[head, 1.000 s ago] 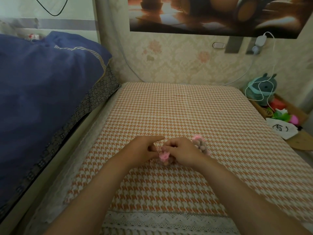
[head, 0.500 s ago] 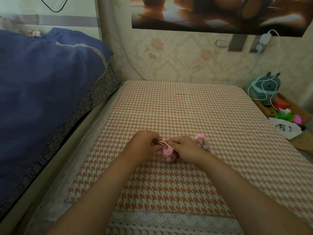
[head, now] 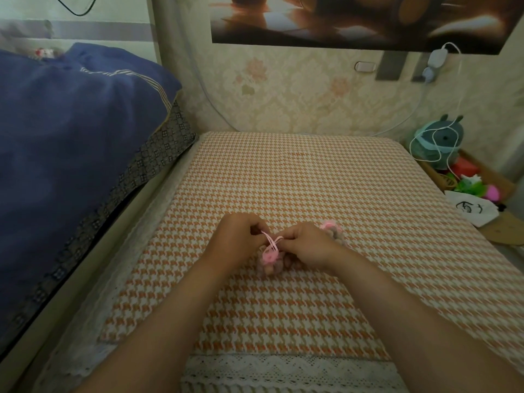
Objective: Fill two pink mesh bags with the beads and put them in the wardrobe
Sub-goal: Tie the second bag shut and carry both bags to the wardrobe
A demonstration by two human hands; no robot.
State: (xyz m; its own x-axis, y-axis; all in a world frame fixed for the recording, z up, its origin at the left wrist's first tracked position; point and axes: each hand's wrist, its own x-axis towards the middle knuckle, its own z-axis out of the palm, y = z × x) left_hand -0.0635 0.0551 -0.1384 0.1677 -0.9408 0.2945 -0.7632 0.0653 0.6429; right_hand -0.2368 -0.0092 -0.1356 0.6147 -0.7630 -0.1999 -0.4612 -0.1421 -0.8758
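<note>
A small pink mesh bag (head: 268, 260) full of beads lies on the orange houndstooth tablecloth (head: 297, 180). Its neck is gathered, and two thin pink drawstrings (head: 272, 241) cross above it. My left hand (head: 238, 236) pinches one string end and my right hand (head: 307, 245) pinches the other, both just above the bag. A second pink mesh bag (head: 331, 230) with beads lies behind my right hand, partly hidden by it. No wardrobe is in view.
A bed with a blue quilt (head: 71, 154) runs along the left. At the right stand a teal plush toy (head: 435, 143) with a white cable, a white bag (head: 470, 208) and colourful toys in a box. Wallpapered wall (head: 297, 89) behind the table.
My hands have drawn slightly apart, and the pink drawstrings now stretch visibly between them above the gathered bag. The camera has tilted a little.
</note>
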